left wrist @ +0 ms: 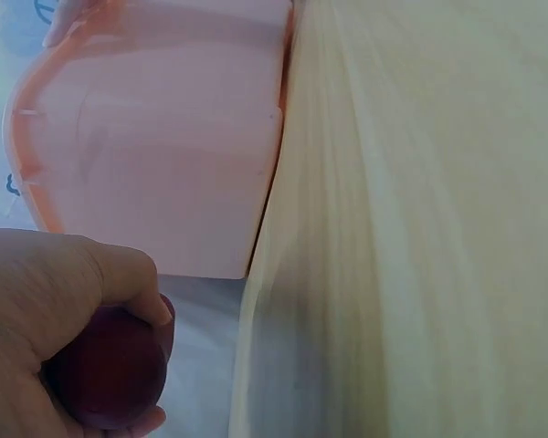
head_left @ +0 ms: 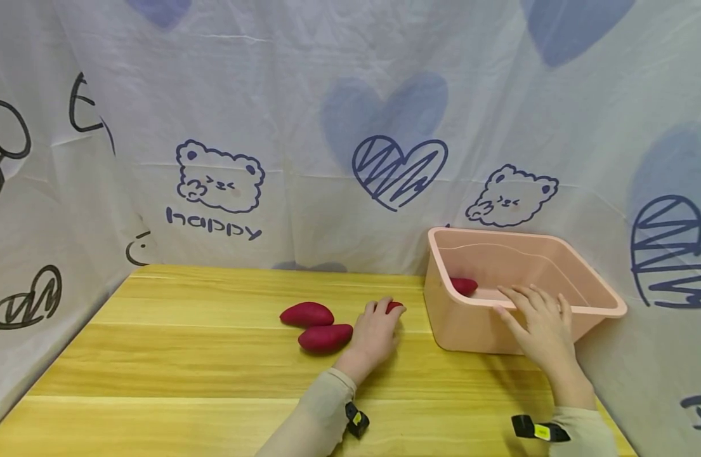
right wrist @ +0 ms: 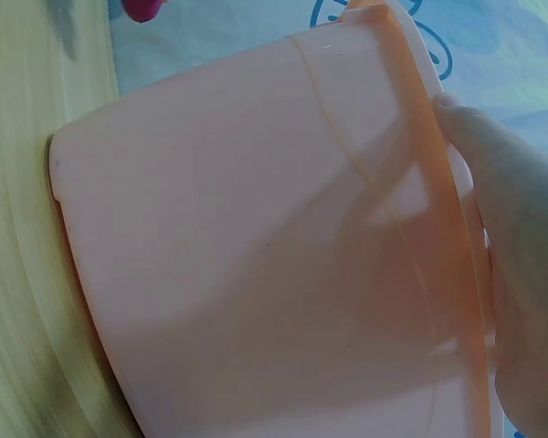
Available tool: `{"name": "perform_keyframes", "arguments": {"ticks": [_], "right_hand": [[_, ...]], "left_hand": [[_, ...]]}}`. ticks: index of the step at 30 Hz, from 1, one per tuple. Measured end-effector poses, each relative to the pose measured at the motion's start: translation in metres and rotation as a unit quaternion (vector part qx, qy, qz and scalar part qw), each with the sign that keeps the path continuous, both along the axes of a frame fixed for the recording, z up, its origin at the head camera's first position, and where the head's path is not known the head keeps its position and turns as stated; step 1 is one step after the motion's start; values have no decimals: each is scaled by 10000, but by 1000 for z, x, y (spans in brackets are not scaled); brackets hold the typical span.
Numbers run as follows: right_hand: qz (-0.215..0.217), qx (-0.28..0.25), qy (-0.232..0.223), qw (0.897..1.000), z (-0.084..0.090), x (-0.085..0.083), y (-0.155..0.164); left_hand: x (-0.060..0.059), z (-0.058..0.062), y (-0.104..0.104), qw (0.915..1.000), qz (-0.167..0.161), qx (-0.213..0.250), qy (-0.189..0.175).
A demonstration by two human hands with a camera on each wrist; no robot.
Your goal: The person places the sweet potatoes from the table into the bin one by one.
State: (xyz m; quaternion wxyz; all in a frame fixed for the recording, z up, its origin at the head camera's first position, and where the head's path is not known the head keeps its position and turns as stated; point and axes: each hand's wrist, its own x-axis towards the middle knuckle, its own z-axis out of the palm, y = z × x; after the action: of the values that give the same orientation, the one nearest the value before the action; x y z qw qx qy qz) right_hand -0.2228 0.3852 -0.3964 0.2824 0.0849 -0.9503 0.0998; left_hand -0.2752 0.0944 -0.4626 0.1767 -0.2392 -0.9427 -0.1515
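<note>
Left hand lies on the wooden table, fingers curled round a dark red sweet potato (the left wrist view confirms the grip), just left of the pink tub. Right hand rests on the tub's near rim, fingers straight and spread, gripping nothing. Two more sweet potatoes lie touching on the table beside the left hand; another one sits inside the tub at its left wall.
</note>
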Motion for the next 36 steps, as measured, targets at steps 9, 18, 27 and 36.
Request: {"name": "perform_keyframes", "arguments": {"ticks": [9, 18, 27, 36], "right_hand": [[-5, -6, 29, 10000, 0, 0, 1], [20, -15, 81, 10000, 1, 0, 1], [67, -52, 79, 9999, 0, 1, -1], [51, -46, 95, 9999, 0, 0, -1]], "left_hand": [[-1, 9, -3, 9988, -12, 327, 352], [-9, 22, -7, 9976, 89, 486, 494], [-15, 36, -6, 9951, 5, 465, 877], [-20, 65, 2, 9952, 8, 192, 958]]}}
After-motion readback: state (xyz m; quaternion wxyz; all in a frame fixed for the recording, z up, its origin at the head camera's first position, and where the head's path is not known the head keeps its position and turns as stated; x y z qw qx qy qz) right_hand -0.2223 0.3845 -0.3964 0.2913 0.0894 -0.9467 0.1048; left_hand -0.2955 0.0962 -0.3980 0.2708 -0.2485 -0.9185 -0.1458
